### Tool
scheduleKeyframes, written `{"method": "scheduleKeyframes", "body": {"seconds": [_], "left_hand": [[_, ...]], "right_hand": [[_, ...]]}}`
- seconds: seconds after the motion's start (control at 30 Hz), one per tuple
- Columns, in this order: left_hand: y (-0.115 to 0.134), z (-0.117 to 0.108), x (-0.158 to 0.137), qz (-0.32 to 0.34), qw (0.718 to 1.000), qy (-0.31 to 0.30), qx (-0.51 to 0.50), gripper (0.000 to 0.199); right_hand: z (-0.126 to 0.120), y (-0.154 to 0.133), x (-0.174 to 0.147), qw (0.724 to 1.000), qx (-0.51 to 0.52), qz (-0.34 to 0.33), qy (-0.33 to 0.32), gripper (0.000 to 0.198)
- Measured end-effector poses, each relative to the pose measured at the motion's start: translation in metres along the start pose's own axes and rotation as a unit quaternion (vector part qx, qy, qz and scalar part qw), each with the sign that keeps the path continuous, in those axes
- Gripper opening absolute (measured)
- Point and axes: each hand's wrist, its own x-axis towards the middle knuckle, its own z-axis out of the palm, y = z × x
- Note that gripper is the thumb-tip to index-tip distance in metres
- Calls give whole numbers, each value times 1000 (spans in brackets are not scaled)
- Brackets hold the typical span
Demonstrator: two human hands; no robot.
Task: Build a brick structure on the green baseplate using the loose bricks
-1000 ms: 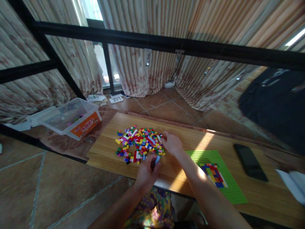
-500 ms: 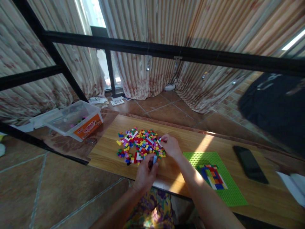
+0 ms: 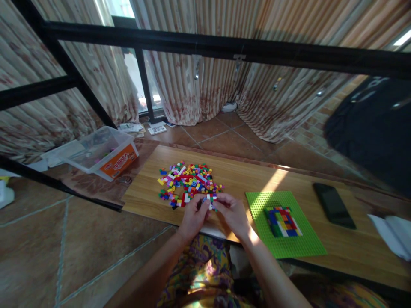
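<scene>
My left hand [image 3: 195, 214] and my right hand [image 3: 233, 214] meet at the near side of a heap of colourful toy bricks [image 3: 192, 179]. Pinched in the left fingers is a small bluish brick [image 3: 204, 199], partly covered by the thumb. A white brick [image 3: 210, 197] shows between the two hands, gripped by the right fingers; whether the two bricks are joined I cannot tell. To the right lies a green baseplate [image 3: 257, 201], carrying a low built block of red, blue, yellow, white and green bricks [image 3: 284, 221].
A wooden table [image 3: 231, 171] bears all this. A black phone [image 3: 333, 205] lies at the right, with white paper [image 3: 390, 235] beyond it. A clear plastic box [image 3: 104, 154] with an orange label stands left of the table. A black metal bar [image 3: 192, 42] crosses in front of the curtains.
My right hand has come back from the heap's right edge towards me, bringing a white brick up to the left hand. The view has tipped slightly downward.
</scene>
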Motion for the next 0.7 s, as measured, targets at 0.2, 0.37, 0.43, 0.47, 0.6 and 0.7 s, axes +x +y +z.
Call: {"method": "scheduleKeyframes", "body": {"seconds": [0.2, 0.37, 0.43, 0.47, 0.6, 0.7], "left_hand": [[-1, -3, 1, 49, 992, -21, 110, 24], [-2, -1, 4, 76, 983, -18, 168, 18], [-2, 0, 6, 81, 981, -16, 178, 17], [-1, 0, 6, 82, 979, -18, 183, 16], [1, -1, 6, 85, 976, -37, 198, 15], [2, -1, 6, 84, 974, -44, 205, 16]], "right_hand": [[-2, 9, 4, 1000, 4, 14, 14, 25], [-8, 13, 7, 1000, 16, 15, 1, 30], [-11, 13, 7, 999, 19, 24, -14, 33], [-13, 13, 8, 999, 20, 30, -22, 33], [-18, 13, 8, 998, 15, 37, -45, 33], [-22, 15, 10, 998, 8, 28, -64, 31]]}}
